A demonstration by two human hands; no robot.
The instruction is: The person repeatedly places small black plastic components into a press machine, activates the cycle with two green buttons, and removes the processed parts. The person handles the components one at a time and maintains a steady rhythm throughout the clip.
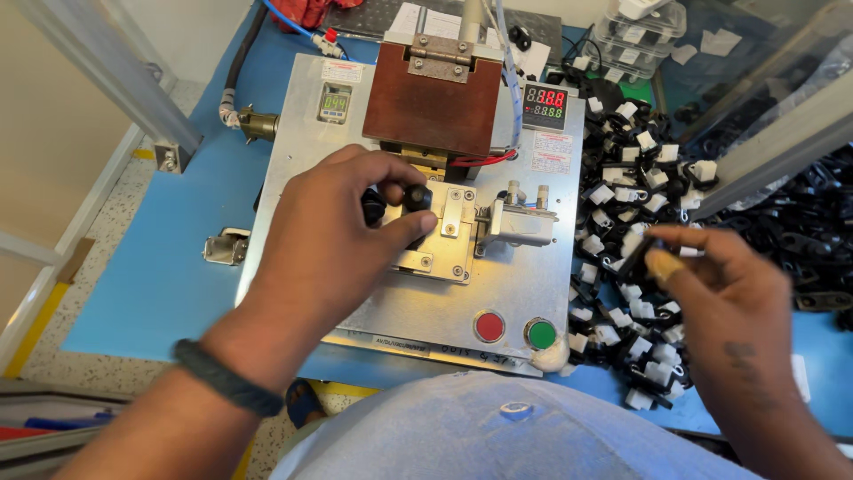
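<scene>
My left hand (333,236) rests on the metal fixture plate (426,302) and pinches a small black part (416,196) at the clamp block under the brown hinged press head (433,98). A second black piece (373,206) sits under my fingers beside it. My right hand (720,280) hovers over a heap of black-and-white clip parts (622,258) to the right of the plate. It holds one small black part (641,252) between thumb and fingers. A dark band (227,378) circles my left wrist.
A red button (489,326) and a green button (540,334) sit at the plate's front edge. Two digital readouts (544,105) and a small gauge (334,103) stand at the back. Black parts (800,231) pile at far right. Blue mat (160,267) lies under everything.
</scene>
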